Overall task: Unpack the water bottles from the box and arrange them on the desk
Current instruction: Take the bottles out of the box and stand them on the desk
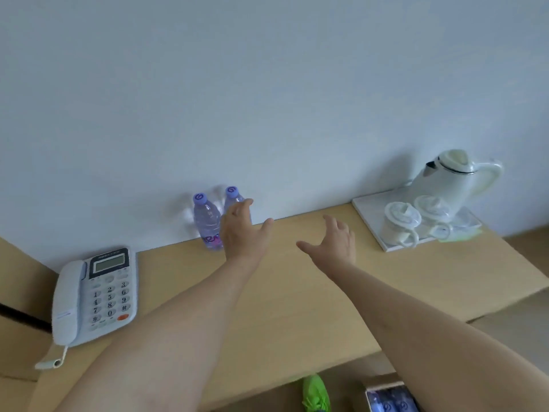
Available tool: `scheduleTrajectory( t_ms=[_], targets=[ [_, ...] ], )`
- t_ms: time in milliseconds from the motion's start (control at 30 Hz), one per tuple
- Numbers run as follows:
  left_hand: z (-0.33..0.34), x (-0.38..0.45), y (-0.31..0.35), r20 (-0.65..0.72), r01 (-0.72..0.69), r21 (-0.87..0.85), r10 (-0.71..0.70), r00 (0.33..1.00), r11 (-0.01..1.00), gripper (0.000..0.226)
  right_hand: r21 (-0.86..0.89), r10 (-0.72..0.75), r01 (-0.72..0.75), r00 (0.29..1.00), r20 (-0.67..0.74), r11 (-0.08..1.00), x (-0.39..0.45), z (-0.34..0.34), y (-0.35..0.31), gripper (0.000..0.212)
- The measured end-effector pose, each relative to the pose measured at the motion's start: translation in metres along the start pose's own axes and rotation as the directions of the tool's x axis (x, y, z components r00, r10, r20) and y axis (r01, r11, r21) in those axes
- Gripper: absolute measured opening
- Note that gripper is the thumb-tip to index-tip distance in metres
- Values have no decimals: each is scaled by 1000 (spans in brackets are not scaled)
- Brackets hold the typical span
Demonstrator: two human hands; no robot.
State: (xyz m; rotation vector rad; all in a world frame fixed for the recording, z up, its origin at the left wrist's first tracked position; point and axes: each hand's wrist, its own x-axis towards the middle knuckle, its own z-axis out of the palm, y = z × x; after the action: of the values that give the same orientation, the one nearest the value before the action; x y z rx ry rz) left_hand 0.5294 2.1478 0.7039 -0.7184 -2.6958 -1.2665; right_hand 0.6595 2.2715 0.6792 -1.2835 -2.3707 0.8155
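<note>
Two clear water bottles with purple caps stand against the wall at the back of the wooden desk point(291, 292). The left bottle point(208, 221) is fully visible. The right bottle point(233, 196) is partly hidden behind my left hand point(242, 230), which is open with spread fingers just in front of it, holding nothing. My right hand point(334, 242) hovers open over the bare desk further right. The cardboard box point(386, 394) with more bottles in it shows at the bottom edge, below the desk.
A white push-button telephone point(95, 295) sits at the desk's left end. At the right end, a white tray point(374, 221) carries an electric kettle point(454, 179) and two upturned cups point(401, 224). A green shoe point(316, 394) is on the floor.
</note>
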Motion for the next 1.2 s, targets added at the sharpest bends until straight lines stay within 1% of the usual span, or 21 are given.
scheduleTrajectory(
  t_ms=[133, 233, 300, 367, 467, 633, 733, 833, 933, 1100, 1200],
  targets=[
    [43, -36, 42, 139, -87, -20, 89, 986, 996, 59, -49, 104, -107, 992, -65, 993, -23, -44, 54, 89],
    [81, -61, 85, 248, -189, -22, 188, 950, 982, 60, -42, 235, -243, 963, -132, 969, -42, -82, 104, 89],
    [109, -81, 117, 324, -246, -35, 244, 914, 969, 63, -35, 324, -334, 932, -163, 942, -56, -105, 141, 92],
    [137, -106, 146, 398, -290, -54, 287, 871, 956, 62, -15, 412, -422, 892, -185, 907, -73, -127, 180, 94],
    [182, -152, 180, 507, -300, -78, 297, 809, 951, 61, 39, 538, -543, 817, -205, 839, -101, -152, 239, 95],
    [252, -247, 206, 651, -434, -83, 378, 658, 897, 66, 101, 706, -702, 683, -189, 705, -154, -169, 337, 94],
    [285, -300, 207, 704, -462, -112, 398, 589, 880, 66, 140, 779, -767, 606, -160, 626, -182, -165, 390, 91],
    [322, -345, 197, 765, -518, -126, 416, 493, 846, 65, 171, 837, -819, 535, -115, 547, -204, -150, 440, 91],
    [362, -384, 172, 831, -587, -105, 395, 392, 803, 65, 186, 884, -865, 466, -52, 467, -228, -123, 486, 89],
    [414, -447, 103, 929, -607, -66, 272, 253, 792, 65, 169, 935, -929, 347, 78, 330, -275, -54, 547, 88],
    [441, -477, 56, 966, -611, -4, 161, 203, 792, 68, 158, 945, -949, 295, 139, 273, -296, -5, 573, 85]
  ],
)
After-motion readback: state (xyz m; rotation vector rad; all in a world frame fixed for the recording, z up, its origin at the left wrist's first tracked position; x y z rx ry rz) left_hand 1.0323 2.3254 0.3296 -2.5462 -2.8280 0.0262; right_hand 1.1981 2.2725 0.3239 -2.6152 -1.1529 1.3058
